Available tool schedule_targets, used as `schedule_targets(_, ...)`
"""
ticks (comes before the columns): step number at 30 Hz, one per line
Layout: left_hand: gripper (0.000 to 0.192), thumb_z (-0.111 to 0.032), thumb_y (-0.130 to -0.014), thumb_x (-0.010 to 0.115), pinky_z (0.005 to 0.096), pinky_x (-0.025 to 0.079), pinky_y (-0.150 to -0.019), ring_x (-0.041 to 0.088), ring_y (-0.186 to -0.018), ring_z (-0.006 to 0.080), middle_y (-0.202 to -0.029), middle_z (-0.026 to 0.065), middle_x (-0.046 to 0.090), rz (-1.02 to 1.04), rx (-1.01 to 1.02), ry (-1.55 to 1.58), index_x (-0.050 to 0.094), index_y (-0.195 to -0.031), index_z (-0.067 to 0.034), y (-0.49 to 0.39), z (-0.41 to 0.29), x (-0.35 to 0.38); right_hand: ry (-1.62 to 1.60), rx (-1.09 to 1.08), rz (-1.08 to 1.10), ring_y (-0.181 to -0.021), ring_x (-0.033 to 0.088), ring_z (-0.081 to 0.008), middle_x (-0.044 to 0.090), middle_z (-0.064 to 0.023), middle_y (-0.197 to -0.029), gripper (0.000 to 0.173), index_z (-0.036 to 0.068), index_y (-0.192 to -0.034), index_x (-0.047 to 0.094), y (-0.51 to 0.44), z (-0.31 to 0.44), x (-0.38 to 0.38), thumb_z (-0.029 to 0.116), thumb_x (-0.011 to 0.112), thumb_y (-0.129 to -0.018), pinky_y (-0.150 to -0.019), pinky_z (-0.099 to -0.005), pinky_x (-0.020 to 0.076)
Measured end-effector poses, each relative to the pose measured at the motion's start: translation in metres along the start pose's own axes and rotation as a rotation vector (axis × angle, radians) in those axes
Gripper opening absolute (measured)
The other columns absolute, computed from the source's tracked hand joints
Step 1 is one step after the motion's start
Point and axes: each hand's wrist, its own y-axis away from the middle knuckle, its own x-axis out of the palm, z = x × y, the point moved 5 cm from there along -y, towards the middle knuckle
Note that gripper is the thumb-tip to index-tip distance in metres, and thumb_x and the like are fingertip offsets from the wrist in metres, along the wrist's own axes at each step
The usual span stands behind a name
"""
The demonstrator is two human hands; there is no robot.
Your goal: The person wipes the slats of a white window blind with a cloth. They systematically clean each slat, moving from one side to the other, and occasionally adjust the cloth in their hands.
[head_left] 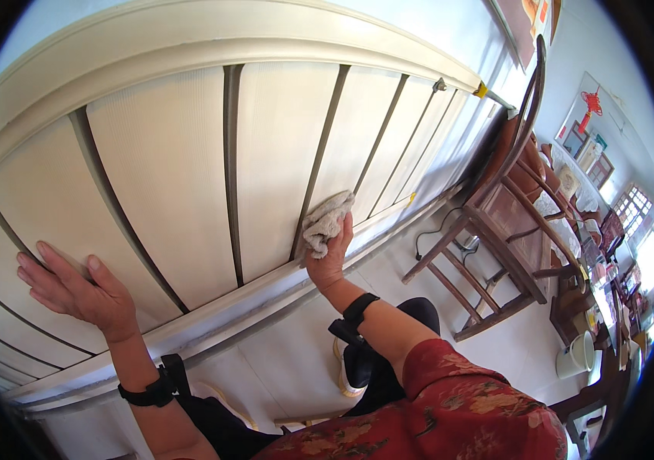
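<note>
A cream slatted panel point(158, 172) with dark grooves fills the view before me, topped by a thick moulded rail point(258, 49). My right hand point(327, 261) grips a bunched grey cloth point(330, 221) against the lower part of the panel, over a slat beside a dark groove. Over to the left, my left hand point(88, 296) lies palm down on or just above the slats, holding nothing, its thumb spread from the fingers. Each wrist wears a black band.
A dark wooden chair point(505, 241) stands right of the panel, with a black cable point(427, 233) on the tiled floor behind it. Farther right are a pale bucket point(575, 355) and cluttered furniture. A metal bolt point(439, 85) and yellow tape point(480, 89) mark the panel's far end.
</note>
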Motion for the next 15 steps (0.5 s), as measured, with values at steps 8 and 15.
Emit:
schedule_targets(8,0.062,-0.036,-0.100,0.047,0.0617,0.011,-0.116,0.020,-0.147,0.0456,-0.160,0.0231,0.023,0.026,-0.013,0.001,0.034,-0.154,-0.007,0.001,0.002,-0.003,-0.427,0.132,-0.146,-0.138,0.034,-0.0391,0.032,-0.0225,-0.149,0.064,0.003,-0.140,0.044,-0.100,0.014,-0.043,-0.006,0.062,-0.079,-0.115,-0.0423,0.0288)
schedule_targets(15,0.063,-0.035,-0.099,0.048,0.0603,0.014,-0.115,0.022,-0.147,0.0445,-0.159,0.0237,0.026,-0.018,0.046,-0.004,0.036,-0.152,-0.003,-0.001,-0.001,-0.002,-0.205,-0.211,-0.188,-0.136,0.038,-0.0409,0.043,-0.0236,-0.144,0.042,0.001,-0.130,0.054,-0.246,0.034,-0.061,0.006,0.060,-0.089,-0.114,-0.0426,0.0281)
